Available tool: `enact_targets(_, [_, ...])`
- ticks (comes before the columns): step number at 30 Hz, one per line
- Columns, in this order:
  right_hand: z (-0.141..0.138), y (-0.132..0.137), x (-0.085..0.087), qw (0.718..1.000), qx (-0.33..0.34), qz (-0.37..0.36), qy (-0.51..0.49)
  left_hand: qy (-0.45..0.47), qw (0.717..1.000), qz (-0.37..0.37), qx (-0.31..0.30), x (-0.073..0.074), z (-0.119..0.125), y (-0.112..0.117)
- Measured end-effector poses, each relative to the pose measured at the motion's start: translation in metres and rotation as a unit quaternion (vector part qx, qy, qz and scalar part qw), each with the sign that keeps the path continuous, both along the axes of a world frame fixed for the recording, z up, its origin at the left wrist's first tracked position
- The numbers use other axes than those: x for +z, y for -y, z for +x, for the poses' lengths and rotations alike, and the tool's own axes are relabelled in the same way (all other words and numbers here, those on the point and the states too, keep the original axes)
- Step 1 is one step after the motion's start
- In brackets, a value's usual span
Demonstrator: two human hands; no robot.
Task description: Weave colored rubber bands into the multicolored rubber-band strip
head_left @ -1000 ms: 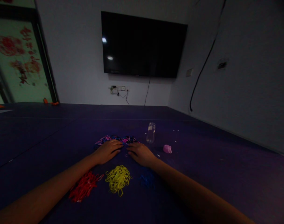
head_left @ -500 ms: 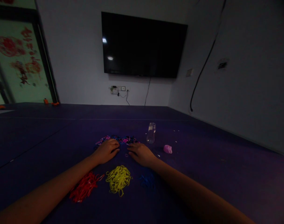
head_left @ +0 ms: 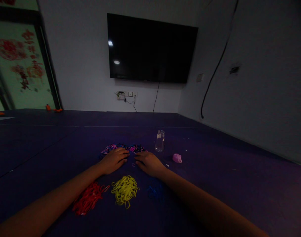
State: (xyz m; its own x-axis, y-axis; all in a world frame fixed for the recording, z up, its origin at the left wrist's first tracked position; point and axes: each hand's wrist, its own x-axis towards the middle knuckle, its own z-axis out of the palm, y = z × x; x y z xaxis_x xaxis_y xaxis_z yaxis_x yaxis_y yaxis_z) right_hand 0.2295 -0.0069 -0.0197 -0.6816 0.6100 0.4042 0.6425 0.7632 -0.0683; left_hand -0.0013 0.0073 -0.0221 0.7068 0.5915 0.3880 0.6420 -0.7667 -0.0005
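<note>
A mixed pile of pink, blue and dark rubber bands (head_left: 136, 147) lies just beyond my hands. My left hand (head_left: 115, 160) rests palm down at its near edge, fingers stretched forward and thumb apart. My right hand (head_left: 149, 163) is also palm down at the pile's right side, its fingers spread and slightly bent. Nothing shows in either hand. A single pink band (head_left: 133, 165) lies between them. Closer to me sit a heap of red rubber bands (head_left: 89, 199), a heap of yellow rubber bands (head_left: 125, 190) and a small, dim heap of blue rubber bands (head_left: 155, 191).
Beyond my right hand stands a clear jar (head_left: 159, 141) with a pale label. A crumpled pink object (head_left: 177, 158) and several white scraps lie to its right on the purple surface (head_left: 226, 191). A television (head_left: 152, 49) hangs on the far wall.
My left hand has shifted slightly right along the pile's near edge. The right hand has barely moved, and the heaps look the same.
</note>
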Motion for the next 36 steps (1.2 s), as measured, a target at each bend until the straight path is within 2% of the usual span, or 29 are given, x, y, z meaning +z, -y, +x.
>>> enact_targets(28, [-0.0013,0.0012,0.0021,1.000,0.013,0.016,-0.003,-0.008,1.000,-0.006,0.009,0.0042,0.0029,0.0047])
enact_targets(36, [-0.0006,0.0023,0.0027,1.000,0.005,0.010,0.001,-0.009,1.000,-0.006,0.001,-0.0006,0.0010,0.0006])
